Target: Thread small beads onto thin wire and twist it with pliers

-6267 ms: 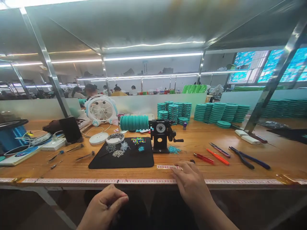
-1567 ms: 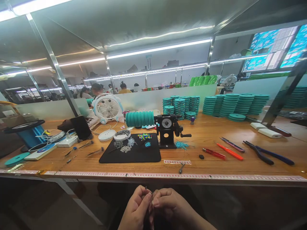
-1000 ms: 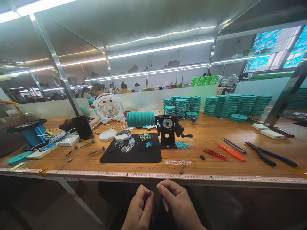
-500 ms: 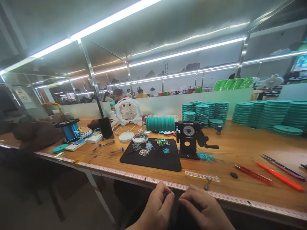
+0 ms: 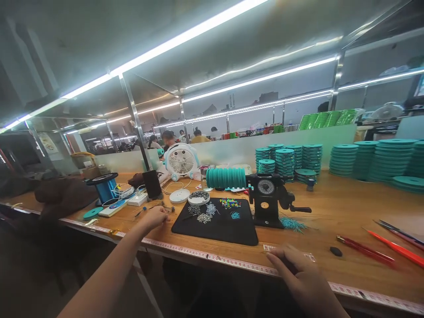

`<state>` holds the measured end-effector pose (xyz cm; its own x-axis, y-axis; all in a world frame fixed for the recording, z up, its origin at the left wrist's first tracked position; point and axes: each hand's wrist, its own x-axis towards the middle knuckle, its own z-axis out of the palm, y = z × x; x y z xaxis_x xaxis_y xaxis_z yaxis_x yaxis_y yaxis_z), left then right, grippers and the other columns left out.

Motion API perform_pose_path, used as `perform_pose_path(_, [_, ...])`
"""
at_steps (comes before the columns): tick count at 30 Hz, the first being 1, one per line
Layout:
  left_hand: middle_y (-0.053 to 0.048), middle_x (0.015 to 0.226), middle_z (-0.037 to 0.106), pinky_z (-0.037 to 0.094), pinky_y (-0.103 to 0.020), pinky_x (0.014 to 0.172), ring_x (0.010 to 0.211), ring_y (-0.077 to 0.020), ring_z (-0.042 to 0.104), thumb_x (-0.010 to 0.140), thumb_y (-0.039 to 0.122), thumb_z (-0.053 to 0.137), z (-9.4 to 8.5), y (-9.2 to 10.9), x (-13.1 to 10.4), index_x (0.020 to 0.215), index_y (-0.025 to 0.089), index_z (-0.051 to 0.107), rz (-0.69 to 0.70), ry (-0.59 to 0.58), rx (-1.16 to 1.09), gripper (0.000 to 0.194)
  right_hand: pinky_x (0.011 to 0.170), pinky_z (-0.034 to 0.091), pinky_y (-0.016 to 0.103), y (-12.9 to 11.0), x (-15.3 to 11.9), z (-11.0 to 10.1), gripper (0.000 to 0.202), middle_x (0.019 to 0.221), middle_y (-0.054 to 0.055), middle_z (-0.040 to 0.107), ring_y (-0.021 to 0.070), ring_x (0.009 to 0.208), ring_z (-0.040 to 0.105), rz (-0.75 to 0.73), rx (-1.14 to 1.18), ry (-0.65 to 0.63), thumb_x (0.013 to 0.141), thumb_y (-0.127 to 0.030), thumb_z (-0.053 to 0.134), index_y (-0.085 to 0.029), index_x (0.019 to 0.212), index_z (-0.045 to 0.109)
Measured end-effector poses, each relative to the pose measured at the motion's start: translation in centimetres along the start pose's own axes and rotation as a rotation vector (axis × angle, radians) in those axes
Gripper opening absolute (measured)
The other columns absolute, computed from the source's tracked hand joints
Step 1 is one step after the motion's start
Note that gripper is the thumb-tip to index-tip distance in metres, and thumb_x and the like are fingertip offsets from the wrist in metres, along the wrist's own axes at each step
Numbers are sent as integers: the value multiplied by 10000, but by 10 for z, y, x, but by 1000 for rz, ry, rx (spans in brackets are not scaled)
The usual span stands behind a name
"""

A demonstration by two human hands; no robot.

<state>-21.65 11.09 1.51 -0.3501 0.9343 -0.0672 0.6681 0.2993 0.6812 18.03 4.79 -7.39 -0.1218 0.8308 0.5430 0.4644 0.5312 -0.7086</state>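
Observation:
My left hand [image 5: 158, 217] is stretched forward over the bench, just left of the black mat [image 5: 215, 236], its fingers bunched together. Small blue-headed metal tools [image 5: 144, 208] lie around it; anything between its fingers is too small to make out. Close to the front edge, my right hand [image 5: 294, 267] has thumb and forefinger pinched over a short printed strip [image 5: 270, 248] that it partly covers. What that pinch holds, if anything, I cannot make out. Small metal parts [image 5: 204, 218], coloured beads [image 5: 230, 203] and blue bits [image 5: 235, 215] lie on the mat.
Behind the mat stands a black hand-cranked winder [image 5: 266, 203] carrying teal spools [image 5: 228, 178]. A white fan [image 5: 181, 161] and stacked teal spools [image 5: 285, 163] are at the back. Red tweezers [image 5: 364, 251] and an orange tool [image 5: 394, 247] lie at right. Measuring tape [image 5: 232, 261] lines the edge.
My hands were close together at the front edge. My left hand has gone forward and left to the small tools; my right has shifted slightly right. The view has turned a little left.

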Motion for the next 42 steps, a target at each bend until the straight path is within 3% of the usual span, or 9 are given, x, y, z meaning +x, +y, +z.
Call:
perform_pose_path(11, [-58,1128,593,517,-411,780,941,-230,601,861,334,557,10,32,-3,1119,154,564,106,69,88,315,581,437,267,5,-4,2,307,637,19,574,178,607,569,-66,-6,-43,883,-394,473,-209,660,575])
perform_pose_path(16, [-73,879,649,464,-327,763,844,-200,594,868,343,513,21,61,-36,873,137,658,268,136,-31,252,587,413,267,3,-4,1,301,638,11,549,172,605,540,-28,40,-65,878,-381,492,-204,642,552])
perform_pose_path(20, [2,559,563,418,-264,593,595,-156,538,828,459,505,71,82,-103,639,166,653,364,10,-168,379,589,397,263,-9,-4,-2,292,629,-6,509,167,606,507,84,161,-27,873,-398,503,-202,663,558])
perform_pose_path(22, [32,454,507,352,-241,465,454,-122,467,728,442,641,104,90,-137,637,149,667,333,-357,-289,308,599,408,260,-18,-5,-1,279,656,-1,532,170,631,518,132,256,-19,871,-400,508,-200,684,567])
perform_pose_path(24, [43,502,541,319,-216,451,443,-98,450,698,380,694,135,95,-159,869,141,691,248,-561,-535,294,626,426,263,-26,-7,1,261,693,10,569,176,670,543,143,316,-28,873,-383,513,-196,705,583])
perform_pose_path(29, [52,469,507,263,-176,436,414,-51,372,727,388,684,177,92,-156,743,133,636,144,-521,-992,261,686,441,279,-29,-17,12,198,739,34,610,179,732,568,-34,212,-116,887,-249,484,-189,768,631])
perform_pose_path(33, [67,388,462,199,-192,370,332,-66,327,757,475,621,180,81,-141,648,181,555,191,-597,-931,321,616,433,285,-14,-19,16,203,751,67,580,187,696,551,-226,-47,-101,878,-146,404,-165,803,592])
perform_pose_path(38, [40,479,536,319,-203,472,460,-103,428,760,409,636,168,75,-141,711,173,631,392,-443,-533,241,612,427,276,-5,-16,13,214,771,64,563,180,696,547,-222,-179,-29,876,-69,363,-174,796,531])
perform_pose_path(42, [8,566,565,348,-211,517,555,-123,454,674,406,713,163,76,-148,597,159,621,372,-616,-508,275,581,418,257,-7,-16,15,193,738,54,556,171,668,537,-261,-149,-29,858,-71,369,-180,767,499])
